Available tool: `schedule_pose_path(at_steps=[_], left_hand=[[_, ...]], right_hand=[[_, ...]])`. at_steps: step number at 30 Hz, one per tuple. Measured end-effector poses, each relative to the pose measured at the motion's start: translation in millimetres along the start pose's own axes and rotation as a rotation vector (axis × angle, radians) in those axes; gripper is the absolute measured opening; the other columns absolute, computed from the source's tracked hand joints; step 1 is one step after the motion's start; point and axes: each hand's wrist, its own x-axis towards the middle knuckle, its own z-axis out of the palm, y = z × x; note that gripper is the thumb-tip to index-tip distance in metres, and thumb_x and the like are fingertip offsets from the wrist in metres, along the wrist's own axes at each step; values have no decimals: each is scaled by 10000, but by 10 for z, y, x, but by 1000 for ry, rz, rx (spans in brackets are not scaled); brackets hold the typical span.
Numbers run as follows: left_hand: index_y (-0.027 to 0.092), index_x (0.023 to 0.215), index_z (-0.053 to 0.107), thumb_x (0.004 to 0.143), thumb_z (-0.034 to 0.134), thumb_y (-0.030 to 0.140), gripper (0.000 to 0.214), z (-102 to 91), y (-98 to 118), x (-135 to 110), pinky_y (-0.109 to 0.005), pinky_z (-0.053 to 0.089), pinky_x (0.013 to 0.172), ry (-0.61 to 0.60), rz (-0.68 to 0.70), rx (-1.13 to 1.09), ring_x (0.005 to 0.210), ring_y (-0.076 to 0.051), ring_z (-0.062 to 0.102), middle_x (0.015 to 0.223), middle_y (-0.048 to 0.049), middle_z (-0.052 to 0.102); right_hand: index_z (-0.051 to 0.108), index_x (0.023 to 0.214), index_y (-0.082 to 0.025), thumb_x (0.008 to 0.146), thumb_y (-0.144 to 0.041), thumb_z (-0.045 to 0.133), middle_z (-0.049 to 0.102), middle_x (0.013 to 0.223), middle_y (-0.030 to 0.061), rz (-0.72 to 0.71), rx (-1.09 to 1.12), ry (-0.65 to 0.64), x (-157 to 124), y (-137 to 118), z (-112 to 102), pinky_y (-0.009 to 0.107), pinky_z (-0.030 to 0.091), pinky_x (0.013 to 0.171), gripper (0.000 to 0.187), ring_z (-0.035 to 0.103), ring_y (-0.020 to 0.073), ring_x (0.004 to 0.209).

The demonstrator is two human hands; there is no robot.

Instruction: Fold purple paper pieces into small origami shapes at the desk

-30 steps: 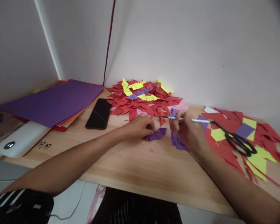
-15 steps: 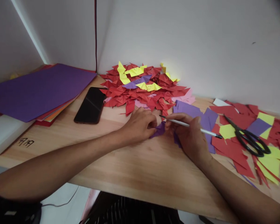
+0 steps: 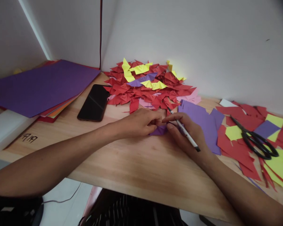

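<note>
A small folded piece of purple paper [image 3: 158,130] lies low over the wooden table, partly covered by my fingers. My left hand [image 3: 141,121] is closed on its left and upper side, thumb and index finger pinched together. From the other side my right hand [image 3: 191,131] meets it, fingertips close to the left ones at the paper's right edge. A slim white pen [image 3: 188,135] with a dark tip and dark end is tucked between the fingers of my right hand, its tip pointing up and away. The fold details are hidden under my fingers.
Behind my hands is a heap of red folded paper pieces [image 3: 122,91], with yellow and purple ones on top. A black phone [image 3: 92,103] and purple sheets [image 3: 47,86] lie left. Right are purple cut sheets [image 3: 198,121], black scissors [image 3: 257,142] and red scraps [image 3: 240,157].
The pen has swung from nearly level to a steep slant in my right hand. My right fingertips have moved left against the purple paper, close to my left fingers. The view has shifted slightly.
</note>
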Motion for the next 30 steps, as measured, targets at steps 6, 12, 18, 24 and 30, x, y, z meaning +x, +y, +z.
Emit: schedule_pose_path(at_steps=[6, 12, 18, 24, 30], left_hand=[[177, 812, 602, 764, 503, 132, 119, -2, 54, 7, -248, 363, 661, -27, -33, 11, 719, -119, 536, 793, 9, 630], [160, 708, 627, 795, 559, 254, 145, 42, 161, 8, -252, 335, 607, -39, -158, 44, 662, -122, 521, 682, 3, 605], [156, 719, 669, 809, 532, 207, 172, 97, 95, 4, -248, 342, 605, 7, -168, 0, 639, -110, 514, 664, 6, 616], [155, 741, 699, 805, 574, 218, 154, 11, 53, 4, -246, 347, 589, -61, -199, -20, 627, -108, 528, 657, 7, 632], [160, 729, 720, 768, 644, 224, 107, -61, 12, 22, -239, 370, 609, -50, -249, -36, 593, -93, 532, 656, 8, 646]], right_hand=[[544, 909, -235, 836, -221, 581, 655, 850, 18, 27, 42, -79, 6, -47, 26, 296, 435, 652, 83, 608, 188, 808], [535, 897, -239, 846, -261, 580, 638, 844, 17, 2, 99, -83, 8, 8, 101, 298, 452, 662, 72, 595, 175, 771], [573, 975, -242, 928, -368, 493, 643, 905, 30, 33, 200, -42, 16, 1, 81, 309, 473, 705, 156, 596, 167, 785], [662, 1078, -245, 972, -575, 191, 630, 870, 76, -59, 355, 198, -33, -29, 4, 383, 480, 720, 585, 596, 217, 809], [688, 883, -248, 927, -431, 503, 642, 702, 33, 77, 289, 61, -146, -123, -29, 291, 419, 516, 264, 569, 163, 602]])
